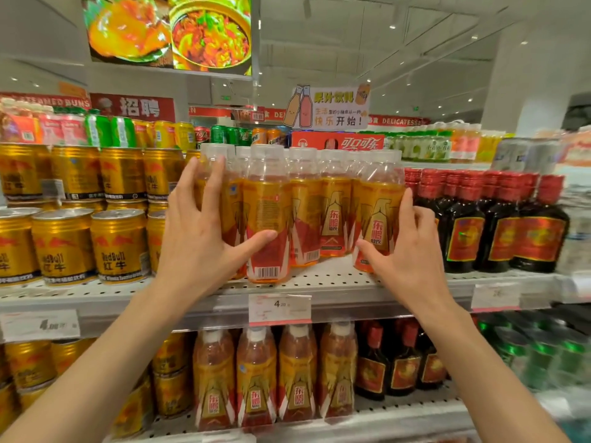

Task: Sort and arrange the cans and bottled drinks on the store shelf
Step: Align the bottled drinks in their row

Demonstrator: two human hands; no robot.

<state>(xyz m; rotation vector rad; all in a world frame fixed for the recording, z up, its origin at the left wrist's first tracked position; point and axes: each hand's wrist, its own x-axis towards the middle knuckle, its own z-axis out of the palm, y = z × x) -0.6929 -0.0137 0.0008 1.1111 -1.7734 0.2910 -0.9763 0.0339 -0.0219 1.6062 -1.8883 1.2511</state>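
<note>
Cluster of orange-labelled clear plastic bottles with white caps (332, 212) upright at white perforated metal shelf (335, 279) centre. Left hand (204, 231) at 9 o'clock, fingers spread, gripping front bottle (267, 219). Right hand (406, 247) at 3 o'clock, fingers open against end bottle (379, 215).

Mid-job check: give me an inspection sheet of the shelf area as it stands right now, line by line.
Surface: white perforated shelf, price tag on its front edge.
Job's things: orange bottles grouped mid-shelf; front bottle shows its barcode side, not its front label. Gold cans stacked to the left, dark red-capped bottles to the right.
Clutter: nothing seen.
Hands: left hand grips the front bottle and its neighbours; right hand presses the rightmost orange bottle.
Cables: nothing seen.
Surroundings: lower shelf stocked with the same drinks; juice sign and food screen overhead.
</note>
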